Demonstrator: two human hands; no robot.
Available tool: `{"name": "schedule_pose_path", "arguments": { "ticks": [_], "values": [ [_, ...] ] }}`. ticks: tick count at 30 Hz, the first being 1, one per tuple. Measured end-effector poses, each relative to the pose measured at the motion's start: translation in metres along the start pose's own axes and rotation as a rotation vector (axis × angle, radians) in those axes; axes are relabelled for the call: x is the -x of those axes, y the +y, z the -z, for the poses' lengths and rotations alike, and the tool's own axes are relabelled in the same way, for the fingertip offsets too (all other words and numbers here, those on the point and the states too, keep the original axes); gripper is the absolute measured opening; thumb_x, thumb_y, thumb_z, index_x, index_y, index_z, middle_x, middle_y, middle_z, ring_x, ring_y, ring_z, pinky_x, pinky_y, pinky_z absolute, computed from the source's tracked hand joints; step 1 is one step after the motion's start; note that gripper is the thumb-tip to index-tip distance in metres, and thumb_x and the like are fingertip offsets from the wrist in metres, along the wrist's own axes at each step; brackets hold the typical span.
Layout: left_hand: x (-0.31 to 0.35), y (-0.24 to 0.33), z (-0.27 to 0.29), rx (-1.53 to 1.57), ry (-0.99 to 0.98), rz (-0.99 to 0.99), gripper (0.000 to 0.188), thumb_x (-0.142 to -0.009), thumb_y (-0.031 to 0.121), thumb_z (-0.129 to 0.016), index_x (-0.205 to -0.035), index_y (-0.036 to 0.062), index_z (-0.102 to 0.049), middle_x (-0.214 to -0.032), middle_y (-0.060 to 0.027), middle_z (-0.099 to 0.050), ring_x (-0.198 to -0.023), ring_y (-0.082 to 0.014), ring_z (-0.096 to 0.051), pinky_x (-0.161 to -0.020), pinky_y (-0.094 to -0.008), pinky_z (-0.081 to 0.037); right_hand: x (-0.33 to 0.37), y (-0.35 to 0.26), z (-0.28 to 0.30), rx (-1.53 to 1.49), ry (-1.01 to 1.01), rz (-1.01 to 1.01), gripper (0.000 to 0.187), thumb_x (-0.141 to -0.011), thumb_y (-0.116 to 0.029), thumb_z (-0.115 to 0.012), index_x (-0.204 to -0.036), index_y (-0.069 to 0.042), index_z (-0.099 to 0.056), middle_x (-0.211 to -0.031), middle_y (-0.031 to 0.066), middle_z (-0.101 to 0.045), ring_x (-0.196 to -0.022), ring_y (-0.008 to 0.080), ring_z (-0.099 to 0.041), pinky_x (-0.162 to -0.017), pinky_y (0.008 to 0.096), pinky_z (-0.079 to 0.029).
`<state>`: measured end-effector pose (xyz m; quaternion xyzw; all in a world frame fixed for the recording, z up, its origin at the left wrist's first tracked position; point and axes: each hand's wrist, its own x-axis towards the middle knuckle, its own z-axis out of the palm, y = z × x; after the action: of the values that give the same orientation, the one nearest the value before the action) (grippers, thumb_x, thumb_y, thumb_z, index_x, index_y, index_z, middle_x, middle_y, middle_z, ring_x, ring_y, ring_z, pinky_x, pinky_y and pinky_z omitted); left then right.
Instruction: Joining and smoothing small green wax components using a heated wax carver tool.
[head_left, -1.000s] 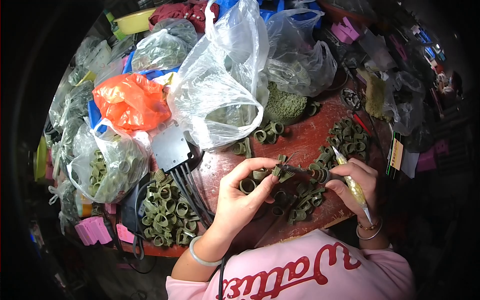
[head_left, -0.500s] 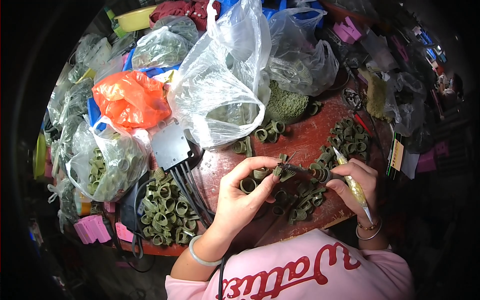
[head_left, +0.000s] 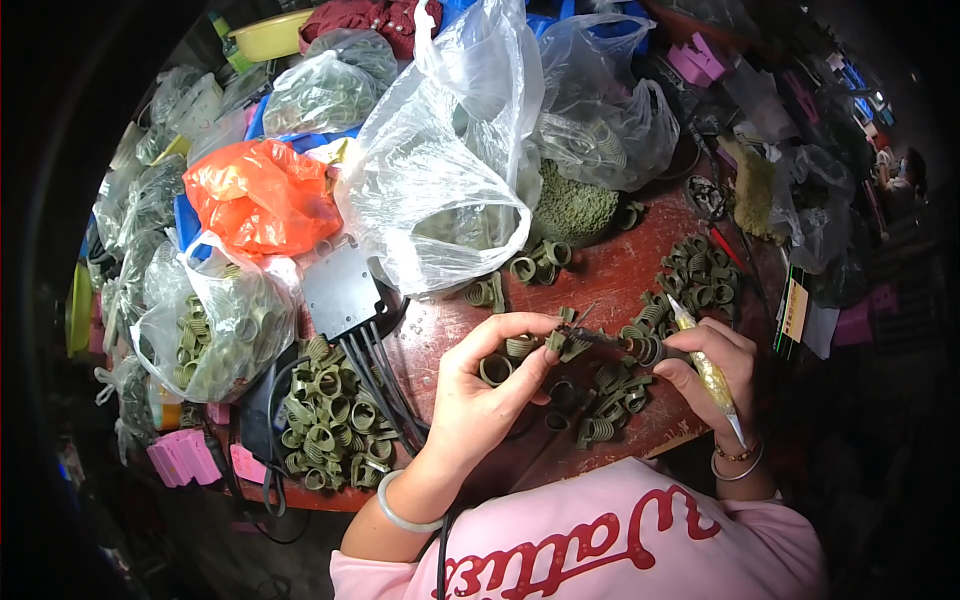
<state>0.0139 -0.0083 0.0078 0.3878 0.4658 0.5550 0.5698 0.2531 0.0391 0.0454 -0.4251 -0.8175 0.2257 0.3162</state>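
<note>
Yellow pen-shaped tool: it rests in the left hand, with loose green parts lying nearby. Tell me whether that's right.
Wrong hand: the head view shows the yellow pen-shaped tool resting in the right hand. Loose green parts do lie nearby.

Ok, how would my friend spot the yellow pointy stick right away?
Start at the red table and look along its near edge, on the right, for the person's right grip. Slanting across it is the yellow stick, narrowing to a point at both ends. It's shiny and straight, while the little green pieces piled just beyond are dull and curled.
</note>
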Motion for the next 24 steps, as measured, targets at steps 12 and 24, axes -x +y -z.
{"name": "schedule_pose_path", "arguments": {
  "ticks": [12, 24],
  "values": [
    [0.0, 0.0, -0.001, 0.006, 0.008, 0.001, 0.022, -0.089, -0.001, -0.061, -0.112, 0.0022, -0.063, -0.092, -0.0022, -0.065, -0.078, -0.0051, -0.06, -0.06, -0.0188, -0.052, 0.001, 0.002, -0.001, 0.007, 0.009, -0.015, 0.023, -0.071, -0.014, -0.082, -0.082, -0.002, -0.065, -0.07, 0.0081, -0.062, -0.06, 0.0204, -0.059, -0.054, 0.0292, -0.046],
    [-0.001, 0.0, 0.002, 0.13, 0.004, 0.075, 0.021, -0.087, -0.004, -0.064, -0.107, 0.0021, -0.062, -0.106, -0.0086, -0.066, -0.084, -0.011, -0.065, -0.057, -0.0206, -0.053, 0.007, 0.012, -0.006, -0.253, 0.134, -0.263, 0.024, -0.081, -0.017, -0.077, -0.089, 0.001, -0.062, -0.076, 0.0036, -0.062, -0.067, 0.01, -0.057, -0.063, 0.0234, -0.045]
  ]
}}
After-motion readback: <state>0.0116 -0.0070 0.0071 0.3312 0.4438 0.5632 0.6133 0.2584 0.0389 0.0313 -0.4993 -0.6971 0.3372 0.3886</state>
